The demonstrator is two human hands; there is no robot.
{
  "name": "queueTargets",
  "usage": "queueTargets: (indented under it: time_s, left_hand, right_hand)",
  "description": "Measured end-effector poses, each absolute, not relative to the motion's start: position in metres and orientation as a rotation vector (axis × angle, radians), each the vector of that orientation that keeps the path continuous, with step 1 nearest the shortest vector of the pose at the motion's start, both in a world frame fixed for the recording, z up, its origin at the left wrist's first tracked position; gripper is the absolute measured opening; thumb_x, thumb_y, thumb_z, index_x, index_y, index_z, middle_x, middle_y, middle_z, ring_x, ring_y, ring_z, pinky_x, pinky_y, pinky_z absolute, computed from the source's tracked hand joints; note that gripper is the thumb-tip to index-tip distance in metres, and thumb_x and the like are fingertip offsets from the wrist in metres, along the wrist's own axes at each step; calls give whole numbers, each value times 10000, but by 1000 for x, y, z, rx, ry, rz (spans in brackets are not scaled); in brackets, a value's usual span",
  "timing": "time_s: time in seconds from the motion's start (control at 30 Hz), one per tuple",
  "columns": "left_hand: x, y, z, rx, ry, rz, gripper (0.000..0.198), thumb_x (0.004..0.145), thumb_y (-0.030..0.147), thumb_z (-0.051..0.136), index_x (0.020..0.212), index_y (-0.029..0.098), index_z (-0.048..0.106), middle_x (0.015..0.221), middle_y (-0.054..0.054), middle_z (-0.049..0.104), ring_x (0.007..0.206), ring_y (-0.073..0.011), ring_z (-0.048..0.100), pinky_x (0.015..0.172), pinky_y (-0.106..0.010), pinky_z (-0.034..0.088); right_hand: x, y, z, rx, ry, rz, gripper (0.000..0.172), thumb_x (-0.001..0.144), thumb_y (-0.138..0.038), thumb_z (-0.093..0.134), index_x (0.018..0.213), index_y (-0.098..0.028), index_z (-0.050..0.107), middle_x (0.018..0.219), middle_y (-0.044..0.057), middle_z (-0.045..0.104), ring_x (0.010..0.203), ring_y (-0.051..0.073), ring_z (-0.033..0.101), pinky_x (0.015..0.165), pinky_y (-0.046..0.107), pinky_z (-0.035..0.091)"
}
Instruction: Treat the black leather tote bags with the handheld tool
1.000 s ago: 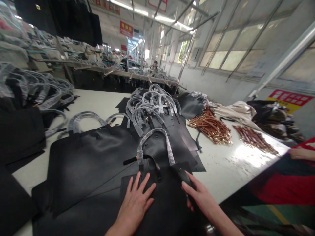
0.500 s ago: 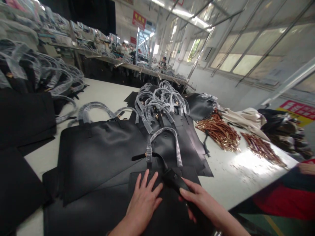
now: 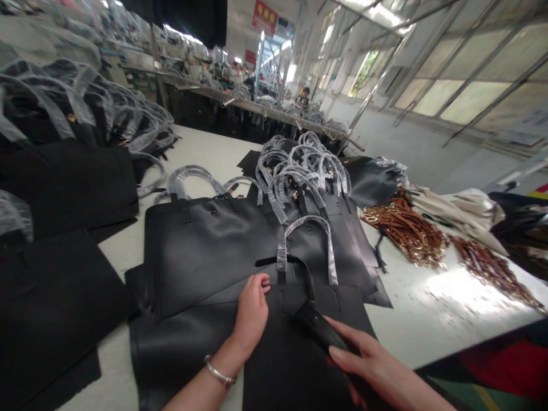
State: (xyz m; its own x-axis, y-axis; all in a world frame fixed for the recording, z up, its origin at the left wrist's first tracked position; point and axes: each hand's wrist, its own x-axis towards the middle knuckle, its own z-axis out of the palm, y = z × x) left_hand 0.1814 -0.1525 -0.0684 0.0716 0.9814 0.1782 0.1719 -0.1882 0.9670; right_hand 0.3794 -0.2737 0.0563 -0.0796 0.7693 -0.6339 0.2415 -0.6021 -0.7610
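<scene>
"While my R hand grips blk tool, L hand?"

"Curled by upper L corner, blk bag; can't tell if gripping. Bag loc.: flat on desk, below tool."

"Handling tip?"

"I'd press bag flat w/ L, strap clear of tool, imo."

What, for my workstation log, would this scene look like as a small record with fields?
Surface: pale table
Left hand grip: fingers curled near the upper left of a black bag; whether it pinches anything is unclear
Left wrist: silvery bracelet
Right hand grip: closed around a black handheld tool, over the bag
Handle: arched, clear-wrapped
Table's right side: brown straps with gold-coloured metal fittings, in two bundles
</scene>
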Motion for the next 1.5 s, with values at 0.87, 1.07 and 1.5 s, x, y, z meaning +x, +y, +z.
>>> queueTargets:
  time_s: [0.87, 1.07, 1.5]
  left_hand:
    - [198, -208, -56, 2538, 110, 530, 309, 862, 207, 575, 1170, 183, 594, 1134, -41, 672, 1143, -196, 563, 965, -279, 440]
    - [201, -208, -51, 2495, 464, 418, 427, 865, 457, 574, 1183, 175, 618, 1219, -107, 637, 1190, -285, 538, 1024, -421, 412]
    - [208, -183, -66, 2788, 880, 552, 559, 920, 388, 449, 1411, 123, 413, 1503, -72, 356, 1417, -321, 209, 1134, -467, 295]
  right_hand:
    - [345, -216, 60, -1771, -1468, 1601, 659, 806, -430, 618, 1398, -176, 479, 874, 47, 741, 760, 229, 679, 661, 297, 547]
    - [320, -187, 66, -1671, -1712, 1467, 533, 789, -294, 645, 1304, -172, 586, 1236, 72, 652, 1129, 269, 580, 999, 370, 434]
    - [441, -345, 145, -1922, -814, 1056, 702, 797, -496, 665, 1405, -255, 409, 905, 21, 629, 499, 96, 575, 428, 197, 480]
